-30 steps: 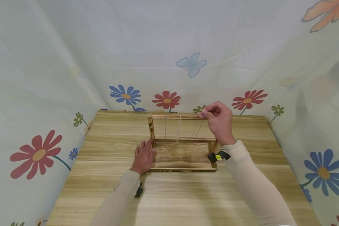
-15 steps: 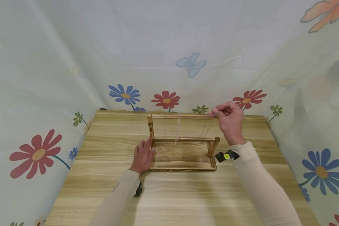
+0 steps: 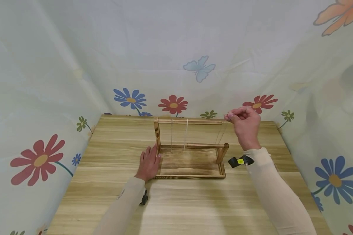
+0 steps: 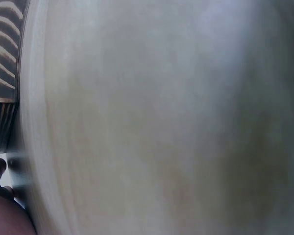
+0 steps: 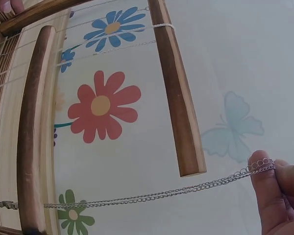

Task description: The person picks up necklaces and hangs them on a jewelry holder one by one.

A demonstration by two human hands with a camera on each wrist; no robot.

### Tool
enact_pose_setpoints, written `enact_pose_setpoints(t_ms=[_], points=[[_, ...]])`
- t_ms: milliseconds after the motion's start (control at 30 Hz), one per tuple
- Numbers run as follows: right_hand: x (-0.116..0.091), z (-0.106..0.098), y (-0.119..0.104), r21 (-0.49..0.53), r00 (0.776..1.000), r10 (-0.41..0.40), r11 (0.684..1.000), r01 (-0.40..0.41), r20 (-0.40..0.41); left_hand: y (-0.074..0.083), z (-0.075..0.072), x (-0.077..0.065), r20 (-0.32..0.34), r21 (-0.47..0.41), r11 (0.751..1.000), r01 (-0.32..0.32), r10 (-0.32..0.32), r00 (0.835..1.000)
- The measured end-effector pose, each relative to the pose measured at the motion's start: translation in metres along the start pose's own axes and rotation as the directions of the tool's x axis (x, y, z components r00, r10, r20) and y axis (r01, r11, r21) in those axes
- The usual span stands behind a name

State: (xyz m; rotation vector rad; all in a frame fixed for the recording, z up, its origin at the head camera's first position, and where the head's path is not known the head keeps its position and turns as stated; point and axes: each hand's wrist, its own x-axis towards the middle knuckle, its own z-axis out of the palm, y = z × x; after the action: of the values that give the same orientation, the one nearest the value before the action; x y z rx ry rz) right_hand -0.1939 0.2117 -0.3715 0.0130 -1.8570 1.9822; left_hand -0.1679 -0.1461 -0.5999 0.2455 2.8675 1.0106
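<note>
A brown wooden jewellery stand (image 3: 189,163) has a tray base, a tall upper bar (image 3: 191,121) and a shorter lower bar (image 3: 204,145). My left hand (image 3: 149,162) rests on the stand's left side, fingers extended. My right hand (image 3: 247,128) pinches a silver chain necklace (image 5: 161,195) between thumb and fingertip, just past the upper bar's free right end. The doubled chain stretches from the fingertips behind the lower bar, apart from the upper bar. Hanging from the upper bar are a thin chain (image 3: 172,135) and a white cord necklace (image 3: 186,133).
The stand is on a light wood-grain table (image 3: 188,205). Behind and beside the table hangs a pale curtain (image 3: 153,39) printed with flowers and butterflies. The right upright (image 3: 222,153) of the stand is short, below the right forearm's reach.
My right hand has moved rightward along the upper bar, carrying the chain past the bar's free end. My left hand has stayed in place on the stand.
</note>
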Motion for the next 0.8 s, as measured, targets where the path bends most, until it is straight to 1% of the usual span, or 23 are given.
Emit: enact_pose_setpoints(t_ms=[167, 367, 500, 800], points=[[0.001, 0.0, 0.002, -0.008, 1.0, 0.015, 1.0, -0.015, 0.005, 0.0, -0.001, -0.001, -0.002, 0.004, 1.0, 0.004, -0.004, 1.0], [0.003, 0.002, 0.008, -0.049, 0.999, 0.047, 0.998, -0.047, -0.008, 0.002, -0.002, -0.001, -0.002, -0.013, 1.0, 0.0, 0.0, 1.0], [0.005, 0.005, 0.011, -0.035, 0.998, 0.061, 0.997, -0.061, -0.011, 0.003, -0.002, -0.002, 0.004, -0.01, 1.0, 0.002, -0.002, 1.0], [0.003, 0.014, 0.01, -0.077, 0.998, 0.062, 0.995, -0.061, 0.02, 0.002, -0.002, -0.002, 0.017, 0.004, 1.0, 0.008, -0.008, 1.0]])
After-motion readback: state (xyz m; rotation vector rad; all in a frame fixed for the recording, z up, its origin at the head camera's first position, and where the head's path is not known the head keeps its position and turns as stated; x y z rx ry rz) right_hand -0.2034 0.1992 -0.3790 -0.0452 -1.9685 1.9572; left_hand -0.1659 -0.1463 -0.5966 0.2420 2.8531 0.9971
